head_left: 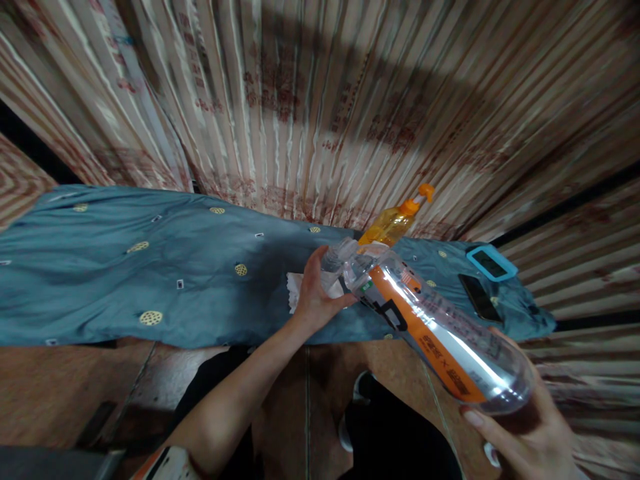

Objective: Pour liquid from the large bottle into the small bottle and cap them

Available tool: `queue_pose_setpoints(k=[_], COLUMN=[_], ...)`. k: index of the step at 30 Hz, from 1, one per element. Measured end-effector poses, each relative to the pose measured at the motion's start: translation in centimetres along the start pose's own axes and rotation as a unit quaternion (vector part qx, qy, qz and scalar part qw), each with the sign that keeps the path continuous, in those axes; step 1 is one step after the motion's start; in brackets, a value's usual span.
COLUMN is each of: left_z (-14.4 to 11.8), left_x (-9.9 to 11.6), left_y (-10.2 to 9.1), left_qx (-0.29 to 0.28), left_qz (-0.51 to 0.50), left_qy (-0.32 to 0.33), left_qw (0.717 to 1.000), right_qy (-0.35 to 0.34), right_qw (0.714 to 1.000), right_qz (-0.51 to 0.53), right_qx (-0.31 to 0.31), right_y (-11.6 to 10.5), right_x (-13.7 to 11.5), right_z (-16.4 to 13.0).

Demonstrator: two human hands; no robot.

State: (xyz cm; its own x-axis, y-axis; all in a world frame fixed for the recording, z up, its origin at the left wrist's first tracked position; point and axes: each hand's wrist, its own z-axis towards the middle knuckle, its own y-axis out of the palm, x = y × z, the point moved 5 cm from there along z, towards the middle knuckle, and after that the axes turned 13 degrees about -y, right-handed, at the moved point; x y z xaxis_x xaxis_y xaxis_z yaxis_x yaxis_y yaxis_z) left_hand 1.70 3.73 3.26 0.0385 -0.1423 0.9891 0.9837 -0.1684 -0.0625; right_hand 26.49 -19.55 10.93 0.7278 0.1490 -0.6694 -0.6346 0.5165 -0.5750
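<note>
While the right hand (525, 427) cups the base of the clear bottle (435, 327), tilting it neck-down over the blue cloth (150, 267), the left hand (315, 290) closes around a crumpled plastic cup (340, 263) at its mouth, beside a white tissue (295, 287).

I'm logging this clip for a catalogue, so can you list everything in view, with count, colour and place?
clear bottle: 1, transparent with an orange label, tilted, base in the right hand, neck at the left hand
spray bottle: 1, amber with an orange nozzle, behind the clear bottle on the cloth
white tissue: 1, white, on the cloth under the left hand
blue cloth: 1, teal with small yellow patterns, spread over the surface
phone: 1, black, flat on the cloth at right
blue-framed device: 1, light blue rim, beside the phone
curtain: 1, striped beige and red, behind
left hand: 1, at the bottle's neck
right hand: 1, cradling the bottle's base
</note>
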Motion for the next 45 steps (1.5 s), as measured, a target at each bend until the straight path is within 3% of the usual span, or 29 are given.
queue_pose_setpoints(k=[36, 45], left_z=[0.0, 0.1], left_x=[0.1, 0.0], left_y=[-0.1, 0.0], left_qx=[-0.005, 0.004], left_qz=[-0.006, 0.004], left_qy=[0.010, 0.011], left_qw=[1.000, 1.000], right_qy=[-0.008, -0.012], right_qw=[0.999, 1.000], right_qz=[0.009, -0.002], right_qx=[0.050, 0.021], right_y=[0.9, 0.4], right_x=[-1.6, -0.9], right_z=[0.5, 0.2])
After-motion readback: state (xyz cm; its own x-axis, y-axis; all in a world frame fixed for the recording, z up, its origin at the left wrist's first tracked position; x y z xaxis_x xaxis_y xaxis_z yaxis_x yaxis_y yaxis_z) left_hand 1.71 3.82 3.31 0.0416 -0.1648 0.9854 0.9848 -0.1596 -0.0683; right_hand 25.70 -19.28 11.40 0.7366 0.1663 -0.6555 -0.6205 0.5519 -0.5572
